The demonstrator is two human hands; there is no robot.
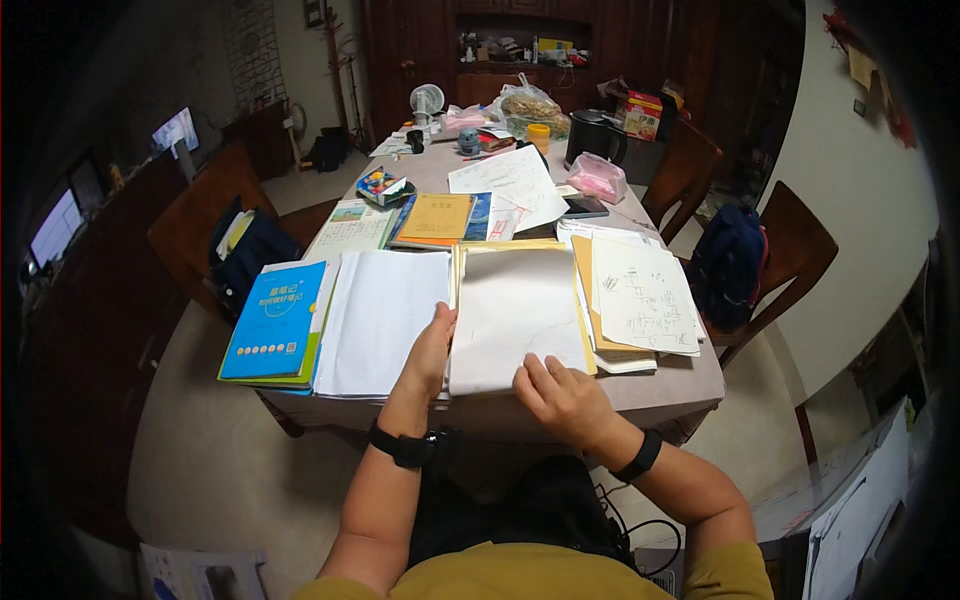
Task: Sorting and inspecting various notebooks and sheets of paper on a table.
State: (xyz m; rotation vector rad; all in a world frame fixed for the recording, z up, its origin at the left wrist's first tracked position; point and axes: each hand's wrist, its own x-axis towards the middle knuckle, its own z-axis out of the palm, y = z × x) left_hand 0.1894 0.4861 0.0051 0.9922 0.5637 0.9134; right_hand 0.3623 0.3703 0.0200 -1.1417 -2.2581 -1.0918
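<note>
A stack of blank white paper (510, 315) lies before me at the table's near edge, with yellowish sheets showing at its top and right margins. My left hand (433, 349) stands on edge against the left side of this stack, palm turned inward; whether it grips any sheets is hidden. Curled over the stack's lower right corner, the fingers of my right hand (562, 394) pinch the top sheet near its bottom edge. Just left is another white paper pile (386, 322). A blue-covered booklet (274, 322) with printed writing rests farther left.
Papers with handwritten sums (645, 300) lie at right. Behind the stack are a tan notebook (439, 216) and drawn-on sheets (506, 184). Farther back stand a black kettle (589, 139), a yellow cup (538, 138) and a small fan (427, 100). Wooden chairs (795, 247) flank the table.
</note>
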